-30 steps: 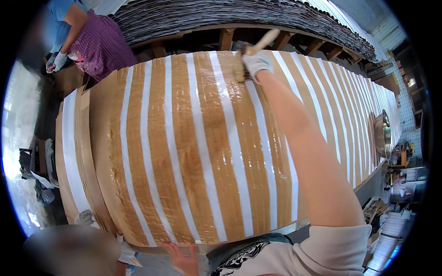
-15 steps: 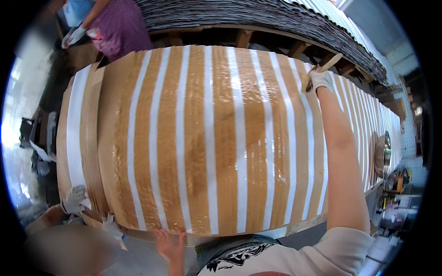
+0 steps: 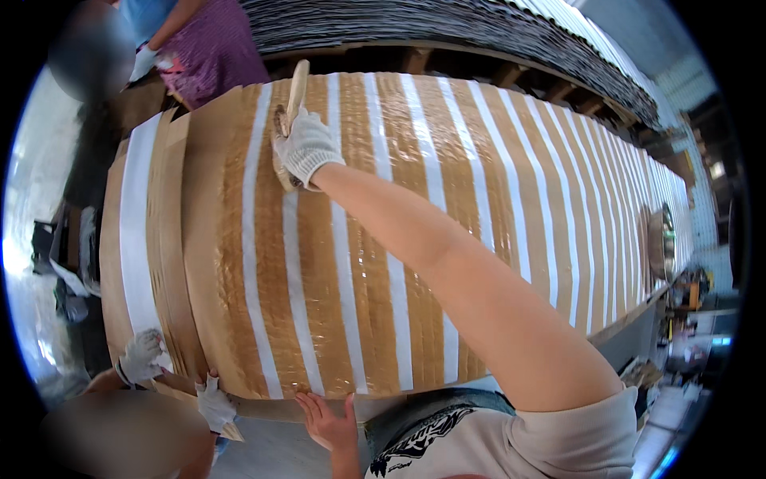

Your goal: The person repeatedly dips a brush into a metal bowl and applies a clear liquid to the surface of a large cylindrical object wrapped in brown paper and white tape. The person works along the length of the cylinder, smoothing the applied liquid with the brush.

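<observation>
Brush swings back to the left end

Half a second ago the wide wooden-handled brush was far over to the right; now it is near the left end of the overlapping brown sheets, by their far edge, over the second white strip of the glossy stretch. The right hand, in a knit glove, is closed around the brush, though the glove hides just how the fingers sit. From here, I'd judge the sweep is back on already shiny ground, evening out the wet-looking coat. The bare left hand stays at the near edge, open, thumb wide of the fingers, holding nothing. A metal bowl stands toward the right end.
</observation>
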